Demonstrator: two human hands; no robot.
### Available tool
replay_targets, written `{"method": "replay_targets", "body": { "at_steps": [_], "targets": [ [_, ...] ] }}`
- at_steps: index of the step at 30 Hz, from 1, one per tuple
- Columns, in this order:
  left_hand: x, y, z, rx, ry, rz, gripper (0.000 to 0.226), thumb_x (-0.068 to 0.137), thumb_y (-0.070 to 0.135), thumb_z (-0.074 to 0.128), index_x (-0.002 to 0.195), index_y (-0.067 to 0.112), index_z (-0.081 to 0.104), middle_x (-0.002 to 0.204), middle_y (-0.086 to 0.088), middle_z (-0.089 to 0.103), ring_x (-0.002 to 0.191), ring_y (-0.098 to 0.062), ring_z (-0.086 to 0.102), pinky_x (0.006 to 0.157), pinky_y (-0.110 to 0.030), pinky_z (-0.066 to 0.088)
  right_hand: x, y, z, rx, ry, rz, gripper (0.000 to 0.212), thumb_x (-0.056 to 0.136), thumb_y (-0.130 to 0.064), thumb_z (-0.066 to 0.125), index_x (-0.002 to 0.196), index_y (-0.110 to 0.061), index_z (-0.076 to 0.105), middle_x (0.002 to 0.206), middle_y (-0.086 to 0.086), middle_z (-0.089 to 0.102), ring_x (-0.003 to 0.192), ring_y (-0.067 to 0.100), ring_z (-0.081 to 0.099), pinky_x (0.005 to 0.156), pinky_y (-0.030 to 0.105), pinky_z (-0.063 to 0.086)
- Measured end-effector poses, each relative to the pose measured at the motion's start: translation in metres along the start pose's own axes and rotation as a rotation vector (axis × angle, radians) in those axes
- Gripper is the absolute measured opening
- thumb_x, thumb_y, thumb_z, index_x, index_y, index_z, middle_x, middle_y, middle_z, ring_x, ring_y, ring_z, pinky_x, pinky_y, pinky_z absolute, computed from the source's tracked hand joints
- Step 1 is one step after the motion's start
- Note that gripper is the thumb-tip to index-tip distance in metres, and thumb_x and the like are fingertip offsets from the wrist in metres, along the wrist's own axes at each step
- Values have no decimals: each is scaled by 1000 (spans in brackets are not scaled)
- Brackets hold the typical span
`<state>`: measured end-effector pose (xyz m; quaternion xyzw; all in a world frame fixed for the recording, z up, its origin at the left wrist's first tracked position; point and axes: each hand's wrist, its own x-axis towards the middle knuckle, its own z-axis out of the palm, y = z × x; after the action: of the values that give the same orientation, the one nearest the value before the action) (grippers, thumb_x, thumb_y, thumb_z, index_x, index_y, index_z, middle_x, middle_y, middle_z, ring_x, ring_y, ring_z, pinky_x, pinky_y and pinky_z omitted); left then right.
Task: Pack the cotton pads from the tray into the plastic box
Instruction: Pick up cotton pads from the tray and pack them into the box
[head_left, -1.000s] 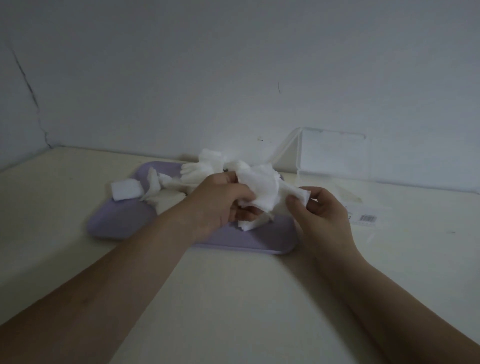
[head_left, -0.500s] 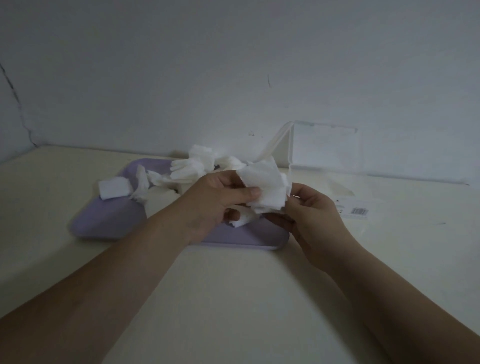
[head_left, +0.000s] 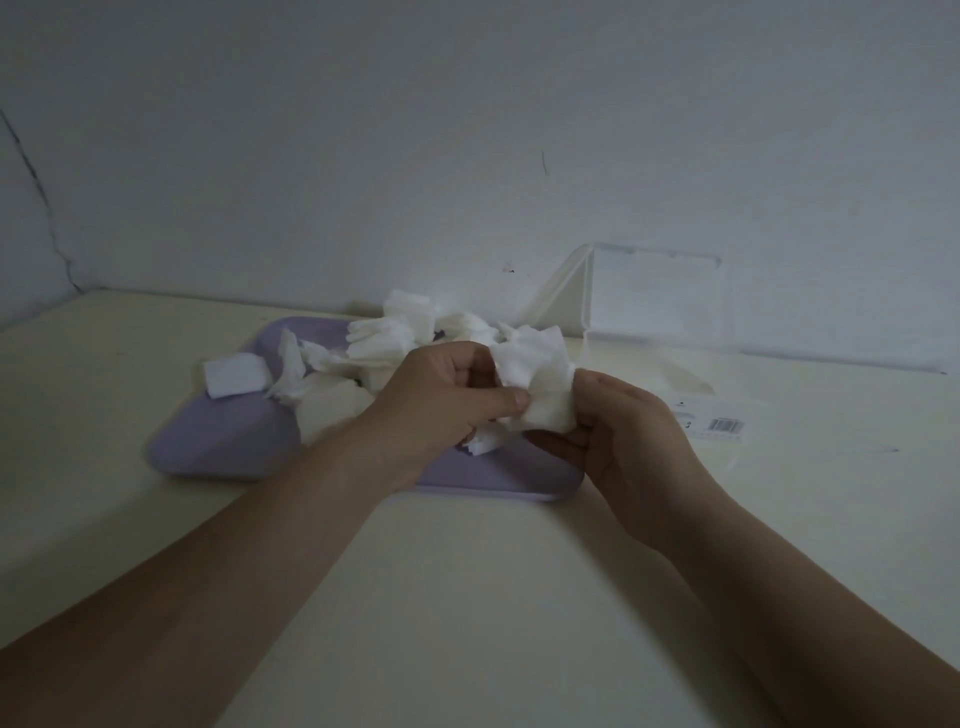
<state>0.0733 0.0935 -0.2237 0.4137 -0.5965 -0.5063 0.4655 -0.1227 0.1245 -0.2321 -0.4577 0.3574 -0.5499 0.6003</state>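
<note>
A lilac tray (head_left: 223, 447) lies on the cream table with a loose heap of white cotton pads (head_left: 395, 332) on its far half. One pad (head_left: 234, 374) hangs over the tray's left rim. Above the tray's near right part, my left hand (head_left: 441, 400) and my right hand (head_left: 628, 431) both pinch a small stack of cotton pads (head_left: 540, 379) between them. The clear plastic box (head_left: 660, 301) stands behind my right hand by the wall, its lid raised.
A clear flat wrapper with a barcode label (head_left: 727, 426) lies on the table to the right of my right hand. The grey wall runs close behind the tray and box. A dark crack marks the wall at the far left.
My right hand has closed in on the pads held by my left hand, and the pads are now gathered into a tighter stack between both hands.
</note>
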Motion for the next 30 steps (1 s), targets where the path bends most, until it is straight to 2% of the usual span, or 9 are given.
{"method": "replay_targets", "body": {
  "at_steps": [3, 6, 10, 12, 14, 17, 20, 23, 30],
  "targets": [
    [-2, 5, 5, 92, 110, 53, 32, 71, 17, 89, 98, 25, 74, 96, -4, 79, 83, -20, 75, 64, -35, 61, -2, -3, 2, -29, -32, -19, 41, 91, -29, 73, 120, 0, 72, 120, 26, 73, 117, 40, 69, 106, 51, 53],
    [-2, 8, 12, 168, 153, 153, 34, 72, 10, 90, 95, 27, 72, 77, 3, 72, 65, -13, 64, 59, -29, 54, -3, 1, 1, -50, 15, -53, 42, 77, -18, 87, 113, 0, 74, 108, 26, 76, 108, 41, 73, 98, 43, 59],
    [-4, 13, 12, 104, 163, 103, 17, 75, 29, 85, 90, 30, 78, 69, -11, 64, 59, -17, 59, 52, -33, 51, -3, 2, -1, -48, 45, -58, 27, 89, 0, 73, 116, 4, 70, 106, 28, 76, 104, 41, 74, 93, 40, 61],
    [-4, 16, 9, 22, 188, 90, 9, 83, 25, 83, 91, 24, 78, 77, -18, 71, 61, -17, 62, 55, -31, 53, -2, 2, -1, -36, 54, -60, 25, 91, 3, 71, 116, 6, 69, 107, 27, 76, 103, 39, 75, 89, 37, 62],
    [-2, 18, 3, -74, 203, 112, 5, 90, 15, 78, 89, 19, 75, 67, -9, 69, 53, -9, 59, 51, -20, 48, -1, 2, -2, -39, 82, -68, 24, 92, 1, 70, 115, 4, 70, 107, 24, 77, 103, 36, 76, 86, 34, 62],
    [2, 18, -7, -161, -16, 113, 9, 88, 14, 77, 84, 21, 75, 60, -3, 60, 48, -8, 49, 40, -18, 37, 0, 2, -4, -53, 127, -84, 21, 92, -3, 72, 113, 0, 71, 105, 22, 78, 105, 35, 75, 85, 32, 62],
    [-1, 11, -5, 36, -165, 82, 8, 81, 23, 82, 87, 27, 79, 64, -8, 64, 54, -12, 54, 45, -22, 41, 0, 2, -5, -63, 81, -91, 27, 89, -3, 76, 115, 1, 71, 108, 25, 76, 108, 43, 72, 94, 44, 61],
    [-2, 5, -1, 93, -93, 68, 16, 79, 19, 88, 91, 27, 80, 75, -12, 71, 62, -11, 61, 52, -23, 47, 0, 3, -3, -74, -7, -95, 28, 92, 0, 72, 120, 3, 69, 114, 27, 75, 110, 45, 71, 103, 53, 54],
    [-3, 10, 2, 151, 47, 120, 20, 77, 10, 90, 82, 15, 71, 64, 2, 68, 51, -6, 57, 46, -20, 46, 0, -2, -3, -19, -106, -71, 33, 87, -12, 74, 118, -1, 72, 117, 23, 75, 112, 37, 72, 98, 44, 58]
  ]
}}
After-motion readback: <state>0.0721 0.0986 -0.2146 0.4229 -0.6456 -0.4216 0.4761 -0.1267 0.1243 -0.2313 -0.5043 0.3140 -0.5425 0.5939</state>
